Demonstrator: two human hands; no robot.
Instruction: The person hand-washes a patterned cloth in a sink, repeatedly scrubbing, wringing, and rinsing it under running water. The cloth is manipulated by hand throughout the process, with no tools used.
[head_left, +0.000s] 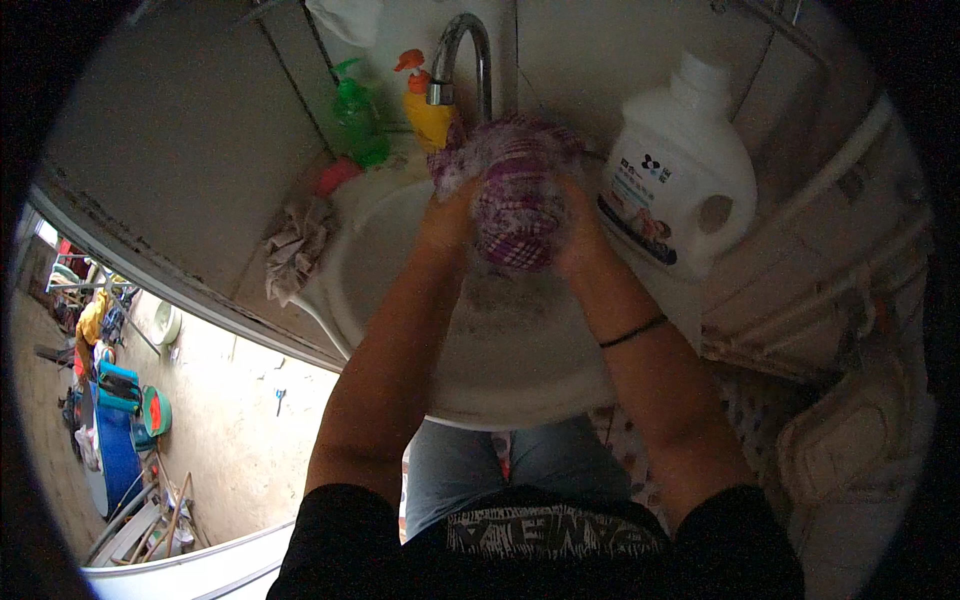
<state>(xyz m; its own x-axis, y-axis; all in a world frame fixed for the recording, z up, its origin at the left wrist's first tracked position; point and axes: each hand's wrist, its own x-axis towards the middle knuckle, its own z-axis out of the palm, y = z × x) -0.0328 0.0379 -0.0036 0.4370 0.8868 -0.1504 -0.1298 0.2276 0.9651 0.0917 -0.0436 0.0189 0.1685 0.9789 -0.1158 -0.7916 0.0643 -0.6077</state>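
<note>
Between my two hands is a bundle of purple plaid cloth (521, 195) with white suds on it. My left hand (454, 214) grips its left side and my right hand (576, 217) its right side; cloth and foam hide most of my fingers. The bundle is held over the back of a white washbasin (390, 330), in front of a curved chrome faucet (484, 64). Below the cloth, a dark patch shows in the bowl. I cannot make out whether water runs from the spout.
Behind the basin stand a green pump bottle (358, 120) and a yellow pump bottle (427, 120). A large white detergent jug (679, 165) is at the right. A crumpled rag (298, 247) lies on the left rim, near a red item (337, 177). A bright doorway opens at left.
</note>
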